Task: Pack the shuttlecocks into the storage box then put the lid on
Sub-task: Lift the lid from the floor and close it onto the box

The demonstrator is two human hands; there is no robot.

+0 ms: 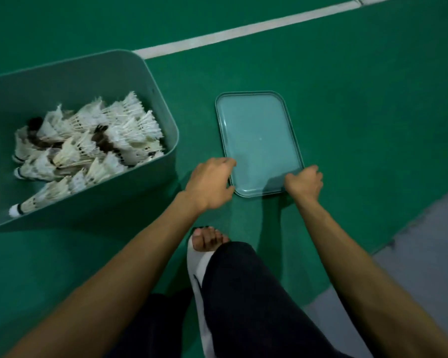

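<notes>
The shuttlecocks (88,140) already lie heaped inside the storage box (155,81), feathers and cork ends jumbled together, and none shows on the green floor (360,104) around the box, so the packing part looks done and the step in hand is the lid. The lid (259,140), a pale translucent tray shape with a raised rim, lies flat on the floor just to the right of the box, apart from its wall and not yet lifted as far as the view shows. The left hand (210,182) is at the lid corner nearest the box on the person's side, fingers bent over the edge and thumb set against the near rim, so it brackets that corner in a partly closed hold. The right hand (305,180) is at the corner farther from the box, its fingers curled tight onto the rim; whether the fingertips are already under the edge cannot be told. A white court line (243,29) runs beyond the box, and a sandalled foot (207,240) is planted on the side of the lid away from that line. The next move probably calls for raising the lid level with both hands, carrying it leftward over the box, turning it to match the opening's long side, and pressing the rim down evenly.
</notes>
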